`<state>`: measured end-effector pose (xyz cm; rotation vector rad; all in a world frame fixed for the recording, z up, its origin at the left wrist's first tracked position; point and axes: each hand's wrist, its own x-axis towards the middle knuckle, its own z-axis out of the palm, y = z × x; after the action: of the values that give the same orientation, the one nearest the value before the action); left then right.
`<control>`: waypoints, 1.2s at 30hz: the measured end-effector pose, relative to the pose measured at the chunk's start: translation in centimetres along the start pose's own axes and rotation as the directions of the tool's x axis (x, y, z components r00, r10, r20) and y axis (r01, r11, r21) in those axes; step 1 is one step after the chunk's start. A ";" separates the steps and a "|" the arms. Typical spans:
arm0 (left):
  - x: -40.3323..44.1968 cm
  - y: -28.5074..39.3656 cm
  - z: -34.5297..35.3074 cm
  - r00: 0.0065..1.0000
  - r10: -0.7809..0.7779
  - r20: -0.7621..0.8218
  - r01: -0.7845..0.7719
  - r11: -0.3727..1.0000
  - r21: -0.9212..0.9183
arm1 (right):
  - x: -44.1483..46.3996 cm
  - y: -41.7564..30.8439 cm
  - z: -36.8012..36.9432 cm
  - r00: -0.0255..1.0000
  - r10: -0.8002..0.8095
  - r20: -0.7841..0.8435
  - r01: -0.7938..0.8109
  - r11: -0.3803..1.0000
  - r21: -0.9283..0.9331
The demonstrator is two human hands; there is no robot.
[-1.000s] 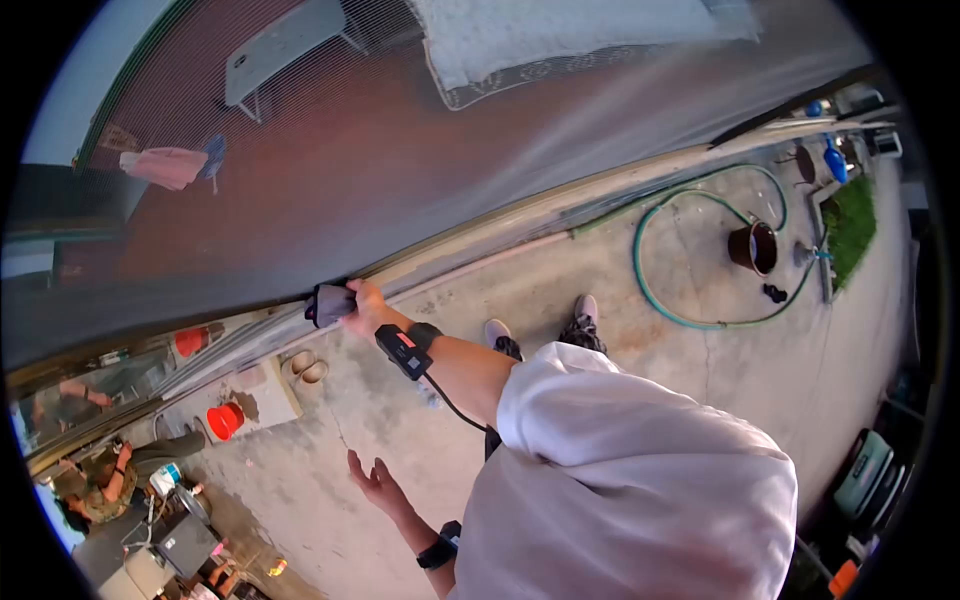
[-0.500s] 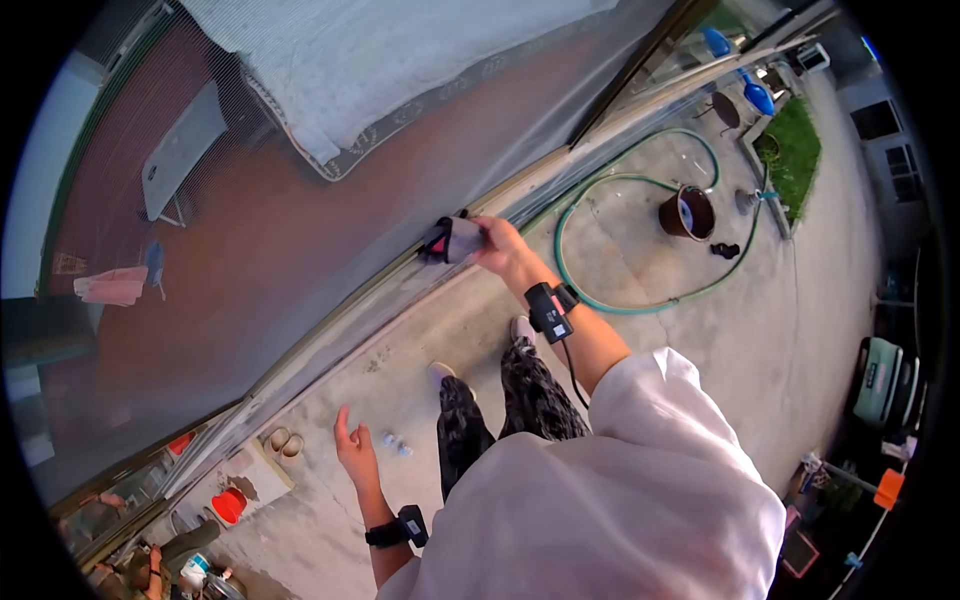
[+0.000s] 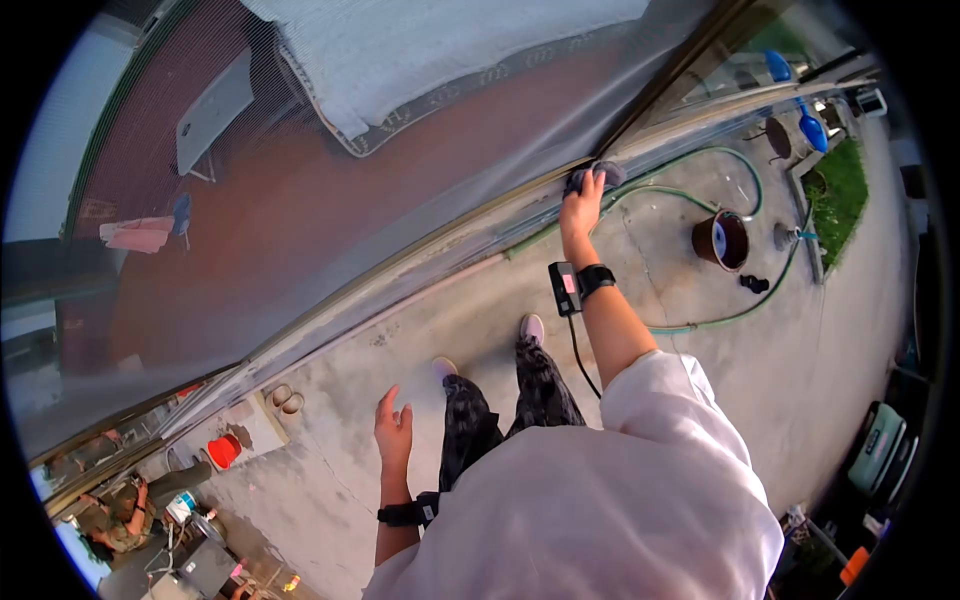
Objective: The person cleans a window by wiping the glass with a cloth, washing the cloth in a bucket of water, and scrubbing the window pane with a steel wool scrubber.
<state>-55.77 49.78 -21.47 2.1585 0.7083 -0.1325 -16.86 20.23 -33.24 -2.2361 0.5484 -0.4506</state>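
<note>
My right hand [image 3: 581, 212] is closed over a dark grey cloth [image 3: 610, 178], pressing it on the narrow ledge [image 3: 440, 240] below a large window pane [image 3: 330, 230]. The cloth is bunched, and part of it is hidden under my fingers. My left hand [image 3: 393, 428] hangs over the concrete, empty, its fingers stretched out and apart. Each wrist carries a strap with a small black device. Through the glass a white-covered bed [image 3: 430, 50] shows.
A green hose [image 3: 735, 318] loops over the concrete around a brown bucket [image 3: 707, 242]. Slippers [image 3: 285, 398] and a red bowl [image 3: 222, 452] lie at lower left, near another person [image 3: 128, 515]. A grass bed [image 3: 840, 190] lies at right.
My right hand has slid along the ledge with the cloth, up and to the right, toward the vertical window frame. The view has shifted slightly; my left hand stays low and empty.
</note>
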 end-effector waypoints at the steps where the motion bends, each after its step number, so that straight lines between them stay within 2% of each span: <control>1: -0.2 -0.6 -0.5 1.000 -0.012 0.001 0.012 1.000 0.004 | -3.0 -1.2 0.9 1.000 -0.024 0.002 0.024 1.000 0.000; 3: -0.4 -2.0 -1.3 0.998 -0.059 -0.025 0.059 0.998 0.019 | -8.5 -4.1 1.8 0.997 -0.046 0.058 0.043 0.998 0.056; 5: -0.9 -4.2 -2.9 0.999 0.013 -0.034 -0.015 0.999 -0.043 | -15.4 -7.2 2.6 0.991 -0.056 0.119 0.042 0.992 0.119; 7: -1.5 -7.3 -4.1 0.998 0.007 -0.064 -0.010 0.999 -0.051 | -20.5 -10.0 3.4 0.973 -0.110 0.201 0.090 0.990 0.106; 11: -4.1 -12.8 -8.8 0.993 -0.025 -0.118 0.013 0.995 -0.094 | -31.2 -16.4 5.3 0.934 -0.048 0.353 0.034 0.998 0.044; 15: -7.9 -17.7 -13.8 0.971 -0.137 -0.195 0.127 0.990 -0.062 | -41.8 -21.9 7.1 0.866 -0.082 0.493 0.051 0.996 0.077; 17: -9.7 -19.7 -16.0 0.966 -0.146 -0.215 0.137 0.989 -0.056 | -46.8 -23.8 8.2 0.845 -0.116 0.522 0.082 0.993 0.088; 19: -11.2 -21.6 -17.5 0.935 -0.228 -0.270 0.231 0.973 -0.019 | -50.5 -25.2 8.8 0.728 -0.171 0.663 0.167 0.983 0.071; 20: -11.8 -22.2 -17.9 0.924 -0.247 -0.290 0.240 0.969 -0.060 | -51.6 -25.3 8.7 0.727 -0.175 0.664 0.171 0.983 0.071; 22: -12.4 -23.0 -18.5 0.920 -0.248 -0.303 0.237 0.969 -0.073 | -53.4 -25.6 8.3 0.535 -0.311 0.785 0.262 0.945 0.196; 23: -12.7 -23.3 -18.6 0.918 -0.243 -0.313 0.229 0.970 -0.082 | -53.6 -25.4 8.2 0.529 -0.315 0.788 0.265 0.943 0.200; 25: -12.6 -23.6 -18.4 0.916 -0.251 -0.314 0.238 0.968 -0.079 | -52.8 -23.0 8.8 0.133 -0.563 0.816 0.368 0.792 0.486; 26: -12.4 -23.6 -18.1 0.917 -0.256 -0.306 0.246 0.967 -0.071 | -52.2 -21.7 9.6 0.041 -0.559 0.828 0.222 0.813 0.538; 27: -12.1 -23.9 -17.8 0.917 -0.252 -0.309 0.241 0.968 -0.073 | -50.3 -20.6 9.4 -0.046 -0.604 0.795 0.192 0.776 0.601; 28: -11.5 -24.2 -17.4 0.933 -0.219 -0.286 0.213 0.976 -0.051 | -47.8 -19.8 8.5 -0.056 -0.618 0.784 0.061 0.782 0.620; 29: -11.0 -24.2 -17.0 0.947 -0.189 -0.260 0.188 0.982 -0.029 | -44.9 -17.9 8.2 -0.256 -0.351 0.901 -0.394 0.889 0.234; 30: -10.5 -23.6 -16.6 0.948 -0.187 -0.258 0.185 0.982 -0.031 | -41.9 -15.3 6.6 -0.312 -0.267 0.912 -0.718 0.694 -0.042; 31: -9.7 -22.8 -16.2 0.956 -0.169 -0.240 0.166 0.986 -0.033 | -39.5 -10.0 7.9 -0.070 -0.147 0.987 -0.068 0.987 0.143; 32: -8.8 -22.1 -16.0 0.963 -0.150 -0.223 0.147 0.989 -0.032 | -38.1 -5.1 8.7 0.181 -0.027 0.983 0.456 0.888 -0.060; 33: -8.0 -21.7 -15.6 0.963 -0.147 -0.225 0.145 0.989 -0.027 | -35.8 -3.8 7.7 0.432 0.196 0.880 0.145 0.948 -0.282; 34: -7.1 -21.3 -15.0 0.972 -0.103 -0.212 0.098 0.995 -0.033 | -33.7 -2.0 6.5 0.500 0.223 0.837 -0.077 0.974 -0.214; 35: -6.4 -20.7 -14.2 0.978 -0.063 -0.197 0.055 0.998 -0.044 | -32.4 1.3 5.7 0.411 0.209 0.887 -0.622 0.776 0.104; 36: -5.6 -19.4 -13.6 0.985 -0.082 -0.149 0.074 0.996 -0.058 | -30.7 3.1 5.1 0.466 0.228 0.855 -0.430 0.903 -0.007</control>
<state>-72.71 66.99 -24.29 2.1070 0.8741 0.0087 -41.07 37.28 -43.32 -1.7659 0.3513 0.7615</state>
